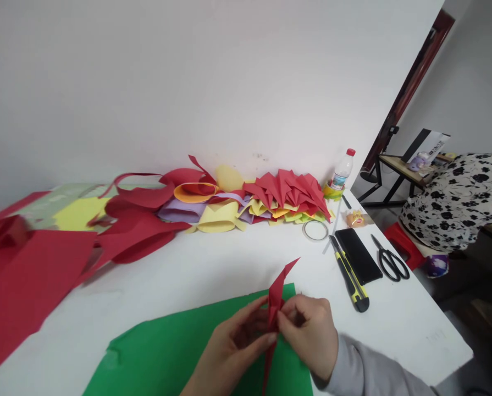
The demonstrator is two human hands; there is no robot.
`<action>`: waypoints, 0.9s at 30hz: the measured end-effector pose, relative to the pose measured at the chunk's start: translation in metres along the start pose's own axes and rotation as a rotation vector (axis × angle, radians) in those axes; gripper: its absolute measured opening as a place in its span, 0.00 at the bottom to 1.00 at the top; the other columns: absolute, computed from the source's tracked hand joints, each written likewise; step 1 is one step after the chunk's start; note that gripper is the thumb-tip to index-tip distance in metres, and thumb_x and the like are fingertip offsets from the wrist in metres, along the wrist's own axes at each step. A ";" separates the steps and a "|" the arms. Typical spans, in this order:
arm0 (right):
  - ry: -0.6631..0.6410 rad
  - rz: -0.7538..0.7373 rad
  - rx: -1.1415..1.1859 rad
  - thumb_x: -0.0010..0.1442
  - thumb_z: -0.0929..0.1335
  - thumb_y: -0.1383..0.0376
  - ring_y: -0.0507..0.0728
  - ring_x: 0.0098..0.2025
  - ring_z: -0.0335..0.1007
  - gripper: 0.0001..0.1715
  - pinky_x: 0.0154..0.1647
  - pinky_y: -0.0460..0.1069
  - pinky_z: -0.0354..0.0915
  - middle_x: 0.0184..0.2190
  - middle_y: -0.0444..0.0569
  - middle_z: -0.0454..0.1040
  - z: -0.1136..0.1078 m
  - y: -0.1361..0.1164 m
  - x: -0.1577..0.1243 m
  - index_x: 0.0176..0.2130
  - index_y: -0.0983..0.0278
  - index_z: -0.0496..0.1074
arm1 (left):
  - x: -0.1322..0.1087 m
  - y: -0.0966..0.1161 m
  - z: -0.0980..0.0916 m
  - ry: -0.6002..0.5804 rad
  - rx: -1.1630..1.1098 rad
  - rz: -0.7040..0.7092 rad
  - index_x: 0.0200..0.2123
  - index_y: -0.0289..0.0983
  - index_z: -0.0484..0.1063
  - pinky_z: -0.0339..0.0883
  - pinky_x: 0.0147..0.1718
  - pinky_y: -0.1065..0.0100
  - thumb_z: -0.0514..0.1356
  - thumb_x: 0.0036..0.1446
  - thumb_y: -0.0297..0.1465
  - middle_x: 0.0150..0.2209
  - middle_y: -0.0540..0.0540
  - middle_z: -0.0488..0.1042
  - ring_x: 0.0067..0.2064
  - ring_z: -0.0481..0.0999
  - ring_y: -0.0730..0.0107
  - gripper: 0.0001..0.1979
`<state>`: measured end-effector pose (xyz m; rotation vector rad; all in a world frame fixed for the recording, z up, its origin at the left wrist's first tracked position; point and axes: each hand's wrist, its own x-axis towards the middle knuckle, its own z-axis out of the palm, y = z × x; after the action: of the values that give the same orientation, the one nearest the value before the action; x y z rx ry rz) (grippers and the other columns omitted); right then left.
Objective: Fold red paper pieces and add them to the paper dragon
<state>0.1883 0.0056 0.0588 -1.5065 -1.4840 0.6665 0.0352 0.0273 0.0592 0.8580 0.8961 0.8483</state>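
Note:
Between my two hands is a narrow piece of folded red paper, upright, with a bent pointed tip at the top and a thin tail at the bottom. My left hand grips it from the left, thumb and fingers closed on its middle. From the right, my right hand pinches the same piece with thumb and forefinger. Both hands are over a large sheet of green paper that lies on the white table. The fingertips hide part of the fold.
Along the wall lie folded red pieces and curled coloured paper. Red sheets cover the left side. At right are a utility knife, black phone-like slab, scissors, tape roll and bottle. A person sits beyond.

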 end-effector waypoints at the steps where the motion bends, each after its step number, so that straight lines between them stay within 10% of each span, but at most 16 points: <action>1: -0.001 -0.026 -0.022 0.53 0.67 0.64 0.48 0.16 0.62 0.12 0.19 0.43 0.57 0.14 0.42 0.69 0.000 0.000 -0.001 0.20 0.64 0.69 | -0.001 0.000 0.000 0.016 0.002 -0.003 0.37 0.46 0.81 0.73 0.37 0.65 0.76 0.32 0.35 0.31 0.50 0.82 0.37 0.79 0.59 0.22; 7: -0.020 -0.210 -0.049 0.57 0.68 0.65 0.47 0.15 0.58 0.13 0.17 0.42 0.54 0.14 0.41 0.68 -0.013 -0.013 -0.006 0.22 0.64 0.70 | 0.003 0.009 -0.007 -0.004 0.075 -0.108 0.39 0.38 0.81 0.68 0.24 0.71 0.72 0.39 0.35 0.27 0.48 0.79 0.28 0.73 0.68 0.20; 13: 0.299 -0.442 -0.049 0.58 0.68 0.70 0.51 0.25 0.66 0.03 0.27 0.44 0.63 0.24 0.43 0.71 -0.048 -0.029 0.002 0.33 0.62 0.71 | 0.014 0.014 -0.028 -0.167 0.214 -0.258 0.38 0.35 0.80 0.66 0.21 0.71 0.73 0.37 0.37 0.21 0.50 0.76 0.21 0.71 0.71 0.22; 21: -0.319 -0.352 -0.014 0.50 0.76 0.64 0.55 0.36 0.73 0.20 0.39 0.48 0.69 0.35 0.50 0.76 -0.055 -0.019 0.019 0.44 0.63 0.75 | 0.012 -0.001 -0.033 -0.340 0.250 -0.355 0.40 0.38 0.79 0.70 0.24 0.70 0.72 0.39 0.36 0.26 0.50 0.79 0.22 0.75 0.71 0.21; 27: -0.287 -0.164 0.104 0.54 0.72 0.66 0.51 0.25 0.69 0.05 0.27 0.45 0.65 0.23 0.47 0.76 -0.044 -0.014 0.018 0.28 0.65 0.78 | 0.001 0.015 -0.025 -0.330 0.102 -0.397 0.38 0.37 0.80 0.72 0.28 0.67 0.66 0.48 0.45 0.27 0.47 0.79 0.26 0.77 0.67 0.19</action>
<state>0.2215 0.0119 0.0948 -1.2323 -1.7386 0.8728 0.0098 0.0404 0.0634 0.8404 0.7855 0.3070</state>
